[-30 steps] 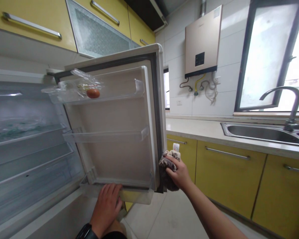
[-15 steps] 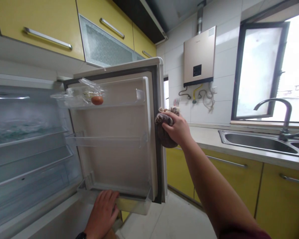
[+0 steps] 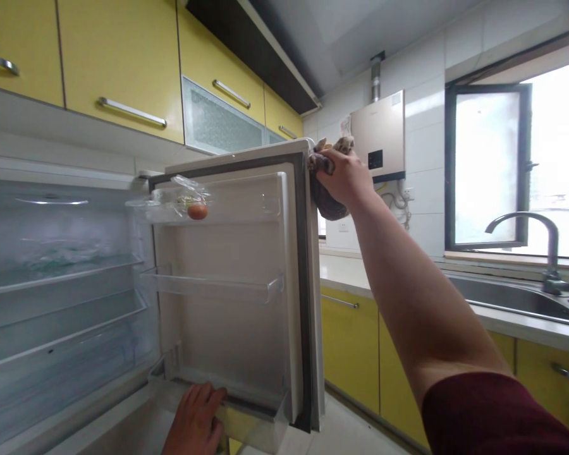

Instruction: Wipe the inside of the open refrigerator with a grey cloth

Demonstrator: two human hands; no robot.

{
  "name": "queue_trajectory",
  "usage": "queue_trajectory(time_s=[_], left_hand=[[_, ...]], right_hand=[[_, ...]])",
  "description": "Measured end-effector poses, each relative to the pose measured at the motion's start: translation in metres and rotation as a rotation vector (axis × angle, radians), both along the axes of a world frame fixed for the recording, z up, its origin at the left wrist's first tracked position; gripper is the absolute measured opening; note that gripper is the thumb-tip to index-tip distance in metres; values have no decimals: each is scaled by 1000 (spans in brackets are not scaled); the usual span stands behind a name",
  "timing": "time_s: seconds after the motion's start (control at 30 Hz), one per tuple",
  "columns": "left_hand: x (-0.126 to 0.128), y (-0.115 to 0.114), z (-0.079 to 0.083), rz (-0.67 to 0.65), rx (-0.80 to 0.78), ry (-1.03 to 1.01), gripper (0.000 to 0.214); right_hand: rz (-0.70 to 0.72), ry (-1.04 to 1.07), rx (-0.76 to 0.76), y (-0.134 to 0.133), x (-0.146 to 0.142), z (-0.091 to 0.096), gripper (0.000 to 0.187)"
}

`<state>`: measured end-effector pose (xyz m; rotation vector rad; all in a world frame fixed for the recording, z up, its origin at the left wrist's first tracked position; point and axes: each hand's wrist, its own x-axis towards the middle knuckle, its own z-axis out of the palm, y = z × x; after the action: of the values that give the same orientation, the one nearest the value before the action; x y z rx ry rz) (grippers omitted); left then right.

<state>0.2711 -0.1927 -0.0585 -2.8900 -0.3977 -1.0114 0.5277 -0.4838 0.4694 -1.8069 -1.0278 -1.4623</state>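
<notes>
So the right hand has its fingers curled round a bunched-up, brown-and-grey patterned soft cloth, snug enough that it's squashed in the fist with the lower part hanging below. That cloth sits up at the top corner of the open, off-white fridge door, against its free edge, just outside the dark grey rubber seal.

The left hand is way lower, fingers bent over the rim of the clear plastic bottom bin. Can't tell if it's gripping or just resting there.

How far along? I'd call it partway, since the cloth's on the edge and the door is wide open. No idea which stretches have been covered; nothing on the surface gives it away. The clear plastic middle shelf and the clear plastic top shelf are both in place, so nothing's been pulled out of the door. A round orange-red item and a crumpled clear plastic bag are on that top one. Left of the door, the fridge interior has its shelves in too.
</notes>
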Motion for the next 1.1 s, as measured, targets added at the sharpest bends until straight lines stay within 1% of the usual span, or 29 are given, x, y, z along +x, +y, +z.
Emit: queue_trajectory(time_s=[0.1, 0.2, 0.3, 0.4, 0.47, 0.53, 0.6, 0.67, 0.77, 0.9, 1.0, 1.1], left_hand=[[0, 2, -2, 9, 13, -5, 50], [-2, 1, 0, -5, 23, -8, 50], [-4, 0, 3, -29, -9, 7, 51], [-2, 1, 2, -45, -9, -4, 51], [0, 3, 1, -53, 11, -22, 50], [2, 3, 0, -59, 10, -22, 48], [4, 1, 2, -53, -13, -9, 47], [4, -2, 6, -45, -33, 8, 49], [3, -6, 11, -42, -58, 25, 51], [1, -10, 16, -36, -90, 45, 47], [0, -11, 18, -41, -104, 61, 46], [-1, -11, 19, -38, -97, 58, 46]], right_hand=[[-45, 43, 41, 4, -5, 0, 51], [-56, 74, -8, 3, -8, -9, 52], [-55, 115, -59, 1, -5, -25, 55], [-46, 154, -80, 1, 3, -48, 60], [6, 202, -81, 2, 11, -62, 64], [98, 252, -75, 4, 17, -72, 67], [182, 281, -49, 8, 23, -78, 67], [219, 284, -2, 13, 26, -82, 64], [204, 286, 32, 17, 27, -86, 61], [154, 287, 21, 17, 25, -94, 59], [108, 291, -1, 14, 23, -105, 60], [92, 299, -26, 11, 22, -122, 63]])
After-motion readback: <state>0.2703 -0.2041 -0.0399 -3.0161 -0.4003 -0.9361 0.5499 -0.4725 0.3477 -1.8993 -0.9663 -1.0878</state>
